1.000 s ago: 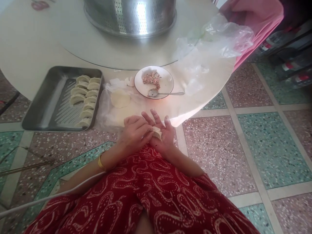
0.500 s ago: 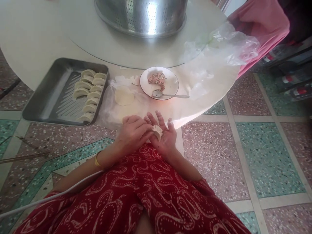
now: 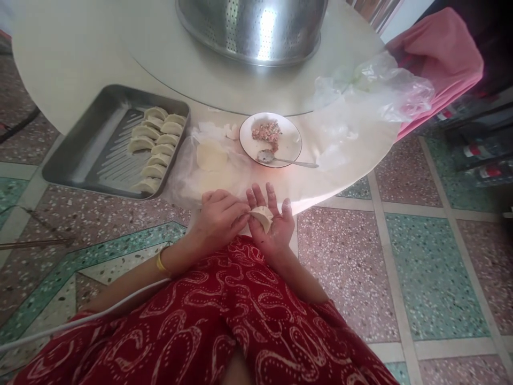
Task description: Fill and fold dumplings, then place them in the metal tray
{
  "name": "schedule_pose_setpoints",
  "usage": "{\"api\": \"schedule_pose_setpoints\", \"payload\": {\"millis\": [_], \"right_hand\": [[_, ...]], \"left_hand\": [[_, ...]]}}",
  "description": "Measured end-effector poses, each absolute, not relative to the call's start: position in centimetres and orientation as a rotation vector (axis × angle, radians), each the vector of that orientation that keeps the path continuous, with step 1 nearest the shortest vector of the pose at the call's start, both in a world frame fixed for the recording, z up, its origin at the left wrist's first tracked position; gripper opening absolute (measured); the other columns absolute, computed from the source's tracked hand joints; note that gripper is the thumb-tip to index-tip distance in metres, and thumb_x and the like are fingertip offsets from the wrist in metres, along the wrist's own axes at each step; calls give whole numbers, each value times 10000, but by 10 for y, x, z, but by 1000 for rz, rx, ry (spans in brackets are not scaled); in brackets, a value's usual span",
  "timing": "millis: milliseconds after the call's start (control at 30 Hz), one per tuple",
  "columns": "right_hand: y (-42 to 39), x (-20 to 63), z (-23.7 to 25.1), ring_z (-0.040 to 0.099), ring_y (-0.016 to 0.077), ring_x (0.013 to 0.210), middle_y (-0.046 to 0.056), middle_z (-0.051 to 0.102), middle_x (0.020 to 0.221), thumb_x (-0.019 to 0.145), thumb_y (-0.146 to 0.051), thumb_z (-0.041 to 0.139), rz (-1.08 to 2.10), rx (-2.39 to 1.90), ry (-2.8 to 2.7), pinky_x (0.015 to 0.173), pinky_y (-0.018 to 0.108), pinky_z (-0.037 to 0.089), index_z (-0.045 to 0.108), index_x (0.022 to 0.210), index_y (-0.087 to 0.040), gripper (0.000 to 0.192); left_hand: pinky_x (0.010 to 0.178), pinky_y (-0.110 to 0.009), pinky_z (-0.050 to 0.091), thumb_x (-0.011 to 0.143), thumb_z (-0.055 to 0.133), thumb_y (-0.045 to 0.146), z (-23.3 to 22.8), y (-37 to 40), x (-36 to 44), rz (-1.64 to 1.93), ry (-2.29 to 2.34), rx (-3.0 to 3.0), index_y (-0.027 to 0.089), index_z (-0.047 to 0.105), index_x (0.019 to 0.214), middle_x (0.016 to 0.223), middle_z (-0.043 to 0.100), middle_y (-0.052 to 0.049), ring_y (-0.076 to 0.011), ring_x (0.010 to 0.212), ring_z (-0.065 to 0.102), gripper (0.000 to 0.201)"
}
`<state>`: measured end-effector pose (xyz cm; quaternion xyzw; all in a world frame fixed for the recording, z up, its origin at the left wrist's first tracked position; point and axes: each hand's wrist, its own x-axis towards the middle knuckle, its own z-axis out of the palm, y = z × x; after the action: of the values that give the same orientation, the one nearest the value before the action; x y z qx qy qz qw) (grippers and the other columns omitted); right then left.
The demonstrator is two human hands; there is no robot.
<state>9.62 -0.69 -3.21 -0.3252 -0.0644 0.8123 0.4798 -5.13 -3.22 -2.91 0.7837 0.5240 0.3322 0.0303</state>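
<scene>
A pale folded dumpling [image 3: 262, 216] with a curved, pinched edge lies across the palm side of my right hand [image 3: 276, 232]. That hand cradles it from beneath, its floury fingers spread and pointing away from me. My left hand [image 3: 218, 219] is closed, fingertips pinching the dumpling's left end; its thumb is mostly hidden. Beyond my hands, a round dough wrapper [image 3: 211, 155] lies on a clear plastic bag [image 3: 182, 179]. To its right is a white plate [image 3: 290, 140] with minced filling [image 3: 267, 131] and a metal spoon [image 3: 290, 160].
A dark metal tray [image 3: 90, 144] at the left holds several finished dumplings [image 3: 154, 160] along its right side. A perforated steel basin [image 3: 256, 32] stands upside down on the turntable [image 3: 180, 80]. Crumpled plastic [image 3: 385, 88] and pink cloth [image 3: 444, 59] are at the right. A white cable [image 3: 100, 310] crosses my left forearm.
The view has shifted, so the tray, plate and basin appear farther right. My left fingers have drawn slightly leftward on the dumpling, showing more of it in my right hand.
</scene>
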Motion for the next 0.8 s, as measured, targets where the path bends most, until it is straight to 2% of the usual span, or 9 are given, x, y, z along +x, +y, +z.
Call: {"api": "schedule_pose_setpoints", "payload": {"millis": [200, 400, 567, 800], "right_hand": [[-5, 95, -25, 631, 183, 1174, 45, 658, 1309, 959, -508, 273, 1975, -811, -58, 992, 401, 502, 593, 1277, -297, 498], [-5, 94, -24, 621, 186, 1191, 47, 651, 1323, 962, -510, 270, 1987, -845, -79, 1012, 421, 499, 586, 1288, -292, 503], [-7, 94, -29, 629, 183, 1175, 32, 669, 1291, 965, -521, 255, 1999, -835, -137, 1049, 444, 477, 592, 1257, -301, 498], [-6, 96, -37, 630, 182, 1175, 21, 689, 1249, 965, -531, 260, 2006, -744, -184, 1071, 444, 458, 620, 1195, -303, 484]], "left_hand": [[748, -376, 422, 931, 575, 241, -30, -33, -55, 1079, 1506, 2267, 188, 708, 908, 882, 750, -40, -197, 778, 593, 145], [657, -285, 496, 918, 561, 372, -28, -29, -61, 909, 1375, 1566, 215, 745, 917, 835, 755, -16, -171, 712, 660, 243], [614, -264, 481, 840, 627, 393, -28, -25, -59, 875, 1304, 1242, 191, 729, 857, 785, 729, -25, -153, 668, 633, 227], [618, -253, 442, 783, 651, 412, -30, -22, -54, 830, 1383, 1222, 161, 704, 827, 723, 671, -12, -133, 641, 569, 260]]}}
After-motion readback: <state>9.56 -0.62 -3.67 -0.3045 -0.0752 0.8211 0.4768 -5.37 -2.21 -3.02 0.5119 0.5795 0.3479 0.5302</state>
